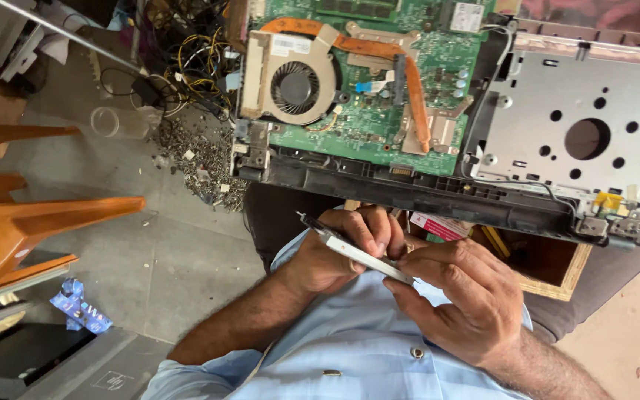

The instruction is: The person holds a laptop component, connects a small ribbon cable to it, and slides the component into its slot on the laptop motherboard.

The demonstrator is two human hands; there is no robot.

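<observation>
Silvery flat metal bracket (357, 254) pinched between both hands just above a light blue shirt (350, 348): left hand (342, 248) wrapped around its upper end, right hand (457, 300) closed on its lower end with fingertips. Just beyond, opened laptop chassis (438, 185) resting across the lap, green motherboard (379, 96), copper heat pipe (409, 81) and round fan (295, 87) exposed. Orange plastic chair (16, 215) off to one side, screw pile (198, 159) on grey floor (150, 252).

above hands: opened laptop chassis (438, 111) blocks the way
left side: bare floor (150, 244) open up to screw pile (201, 159) and orange stool (16, 215)
</observation>
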